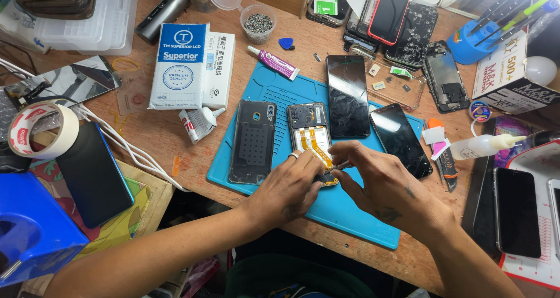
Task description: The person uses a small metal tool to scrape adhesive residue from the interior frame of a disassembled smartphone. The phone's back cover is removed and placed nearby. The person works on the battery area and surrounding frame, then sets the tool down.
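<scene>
Opened phone lies on the blue mat, its long axis running away from the person, top end toward the far side of the bench and bottom end under the hands; orange ribbon cables run lengthwise down its bare inside. Going left to right: a blue box sits at the near left corner, a tape roll beyond it, and a dark phone lies face down beside them. White cables cross the wooden bench toward two white boxes. On the mat's left part rests a black back cover, lengthwise like the opened phone and just beside it. The left hand, a ring on one finger, presses its fingers down on the phone's lower end. The right hand pinches a thin metal tool between thumb and forefinger, tip at the phone's bottom edge. Beyond them lie two dark screens, then a squeeze bottle and more phones at the right.
</scene>
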